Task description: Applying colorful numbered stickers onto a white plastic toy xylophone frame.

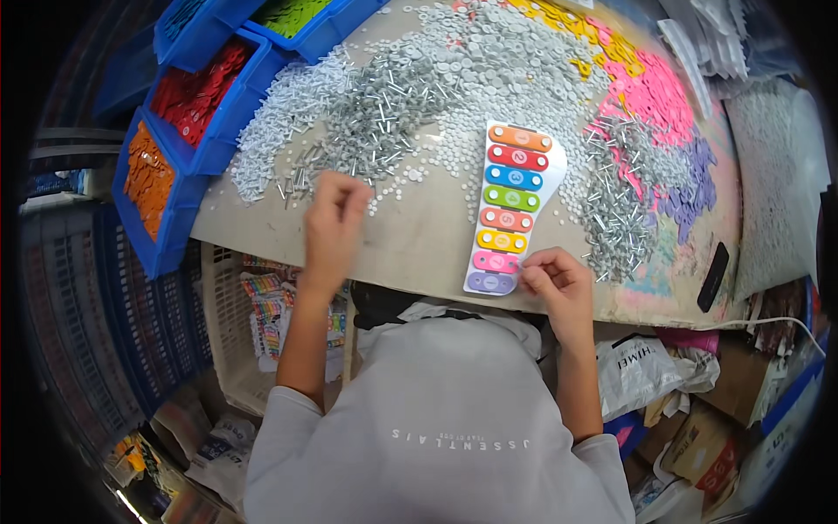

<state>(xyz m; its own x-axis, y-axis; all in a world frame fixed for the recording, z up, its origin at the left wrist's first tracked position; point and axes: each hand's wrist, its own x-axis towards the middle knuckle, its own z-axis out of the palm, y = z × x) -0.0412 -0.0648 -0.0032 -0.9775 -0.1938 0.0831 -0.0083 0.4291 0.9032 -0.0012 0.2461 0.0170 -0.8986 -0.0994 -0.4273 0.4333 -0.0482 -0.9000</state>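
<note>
The white toy xylophone board with eight coloured bars [509,210] lies flat on the beige worktable [419,244], its narrow end toward the person and reaching the table's near edge. The right hand [552,281] sits at that near end, fingers curled and pinched together right beside the purple bar [491,282]; something tiny may be between the fingertips, but I cannot tell what, if anything. The left hand [333,220] is well to the left of the board, fingers bunched downward at the edge of the heap of small silver metal pins [375,113]; whether it has a pin in its pinch is hidden under the knuckles. White plastic discs [489,52] spread across the table beyond the board, with pink discs [655,92] and purple discs [694,188] to the right and yellow discs [567,22] at the far edge. Blue plastic bins [188,162] at the left hold red and orange pieces. A black flat object [713,276] lies at the right near edge.
</note>
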